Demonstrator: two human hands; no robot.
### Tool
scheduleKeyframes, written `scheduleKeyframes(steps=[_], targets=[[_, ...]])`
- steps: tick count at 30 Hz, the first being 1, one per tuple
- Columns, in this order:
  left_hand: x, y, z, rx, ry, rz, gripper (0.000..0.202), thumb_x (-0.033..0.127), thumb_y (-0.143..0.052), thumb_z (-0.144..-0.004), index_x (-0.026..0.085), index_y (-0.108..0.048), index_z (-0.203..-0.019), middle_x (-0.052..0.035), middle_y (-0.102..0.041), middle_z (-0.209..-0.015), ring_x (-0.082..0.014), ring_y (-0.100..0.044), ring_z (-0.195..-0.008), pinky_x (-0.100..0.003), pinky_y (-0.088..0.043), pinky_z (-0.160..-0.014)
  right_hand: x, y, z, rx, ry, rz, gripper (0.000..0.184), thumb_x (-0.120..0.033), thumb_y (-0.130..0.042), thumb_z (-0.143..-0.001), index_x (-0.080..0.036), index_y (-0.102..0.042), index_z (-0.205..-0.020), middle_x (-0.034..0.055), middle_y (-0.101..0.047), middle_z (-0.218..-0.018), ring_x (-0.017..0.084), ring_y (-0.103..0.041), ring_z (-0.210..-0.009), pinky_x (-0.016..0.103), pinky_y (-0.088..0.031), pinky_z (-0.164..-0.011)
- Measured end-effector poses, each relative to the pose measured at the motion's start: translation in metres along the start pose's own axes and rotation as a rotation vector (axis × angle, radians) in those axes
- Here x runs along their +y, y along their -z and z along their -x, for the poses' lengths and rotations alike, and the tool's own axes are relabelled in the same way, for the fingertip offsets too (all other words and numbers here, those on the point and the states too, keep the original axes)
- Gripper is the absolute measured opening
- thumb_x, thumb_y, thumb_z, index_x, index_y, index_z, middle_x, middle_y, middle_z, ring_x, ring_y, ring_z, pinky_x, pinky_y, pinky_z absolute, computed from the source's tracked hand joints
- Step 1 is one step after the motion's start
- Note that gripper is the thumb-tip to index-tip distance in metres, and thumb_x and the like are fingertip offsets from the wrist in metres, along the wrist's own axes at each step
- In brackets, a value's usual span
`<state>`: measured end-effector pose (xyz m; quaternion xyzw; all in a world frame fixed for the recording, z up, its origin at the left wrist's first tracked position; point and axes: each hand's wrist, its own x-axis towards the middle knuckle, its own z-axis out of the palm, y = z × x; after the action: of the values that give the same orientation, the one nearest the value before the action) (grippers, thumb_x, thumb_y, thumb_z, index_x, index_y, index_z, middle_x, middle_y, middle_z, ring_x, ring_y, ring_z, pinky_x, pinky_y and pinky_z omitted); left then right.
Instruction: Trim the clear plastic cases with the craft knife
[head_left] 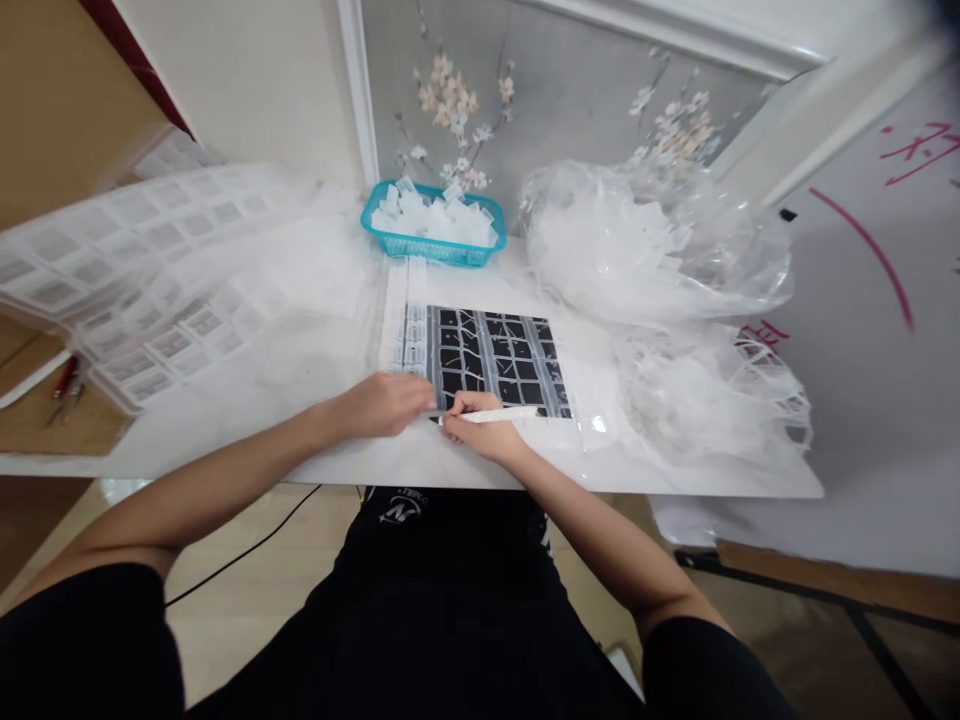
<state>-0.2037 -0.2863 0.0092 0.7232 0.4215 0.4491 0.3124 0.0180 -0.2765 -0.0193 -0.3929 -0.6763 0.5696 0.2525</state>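
Note:
My right hand (480, 425) is closed round a slim white pen-like tool (499, 414) that lies almost level, its dark tip pointing left. My left hand (386, 402) rests beside it with fingers curled together at the near left corner of a black mat (487, 355). On the mat sits a clear plastic grid of small cells. The tool's tip meets the fingertips of my left hand at the mat's front edge. What those fingertips pinch, if anything, is too small to make out.
A teal basket (433, 225) of small clear plastic pieces stands behind the mat. Clear plastic trays (135, 270) are stacked at the left. Crumpled clear bags (660, 250) with more plastic pieces fill the right. A whiteboard (870, 320) with pink marks leans at the far right.

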Motion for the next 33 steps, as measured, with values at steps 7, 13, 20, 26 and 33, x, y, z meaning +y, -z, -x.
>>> scheduleKeyframes(steps=[7, 13, 20, 26, 33], targets=[[-0.007, 0.025, -0.025, 0.59, 0.574, 0.985, 0.011, 0.025, -0.056, -0.083, 0.016, -0.055, -0.076, -0.0052, -0.064, -0.077, -0.0241, -0.068, -0.09, -0.041, -0.056, -0.083, -0.01, -0.004, 0.008, 0.09, 0.0, -0.033, 0.015, -0.024, -0.064, -0.073, -0.019, -0.054, -0.062, -0.0001, -0.067, -0.062, 0.012, -0.057, -0.05, 0.022, -0.046, -0.05], [0.018, 0.036, 0.001, 0.423, 0.706, 1.032, 0.011, 0.022, -0.058, -0.078, 0.014, -0.062, -0.084, -0.0047, -0.063, -0.078, -0.0203, -0.066, -0.072, -0.029, -0.054, -0.061, -0.023, -0.025, 0.019, 0.141, 0.029, -0.198, 0.019, -0.03, -0.066, -0.075, -0.02, -0.053, -0.066, 0.0006, -0.068, -0.065, 0.012, -0.056, -0.047, 0.024, -0.047, -0.05], [0.031, 0.042, 0.029, -0.103, 0.28, 0.029, 0.017, 0.033, -0.07, -0.08, 0.02, -0.069, -0.09, -0.0026, -0.062, -0.084, -0.0151, -0.058, -0.076, -0.028, -0.046, -0.073, -0.011, -0.041, 0.016, 0.042, 0.078, -0.106, 0.017, -0.029, -0.064, -0.078, -0.021, -0.054, -0.068, 0.0006, -0.068, -0.067, 0.014, -0.06, -0.053, 0.025, -0.048, -0.056], [0.025, 0.037, 0.04, -0.457, -0.149, -0.504, 0.022, 0.031, -0.054, -0.09, 0.021, -0.067, -0.105, -0.0074, -0.057, -0.092, -0.0194, -0.054, -0.086, -0.032, -0.044, -0.077, -0.011, -0.041, 0.016, 0.035, 0.086, 0.005, 0.017, -0.032, -0.062, -0.08, -0.02, -0.058, -0.069, 0.0006, -0.068, -0.069, 0.015, -0.06, -0.059, 0.025, -0.047, -0.059], [0.025, 0.027, 0.039, -0.463, -0.158, -0.438, 0.009, 0.023, -0.06, -0.082, 0.02, -0.067, -0.081, -0.0093, -0.06, -0.085, -0.0228, -0.054, -0.083, -0.036, -0.045, -0.08, -0.015, -0.04, 0.014, 0.007, 0.082, 0.092, 0.017, -0.031, -0.06, -0.081, -0.02, -0.06, -0.069, 0.001, -0.067, -0.069, 0.015, -0.059, -0.061, 0.025, -0.045, -0.058]])
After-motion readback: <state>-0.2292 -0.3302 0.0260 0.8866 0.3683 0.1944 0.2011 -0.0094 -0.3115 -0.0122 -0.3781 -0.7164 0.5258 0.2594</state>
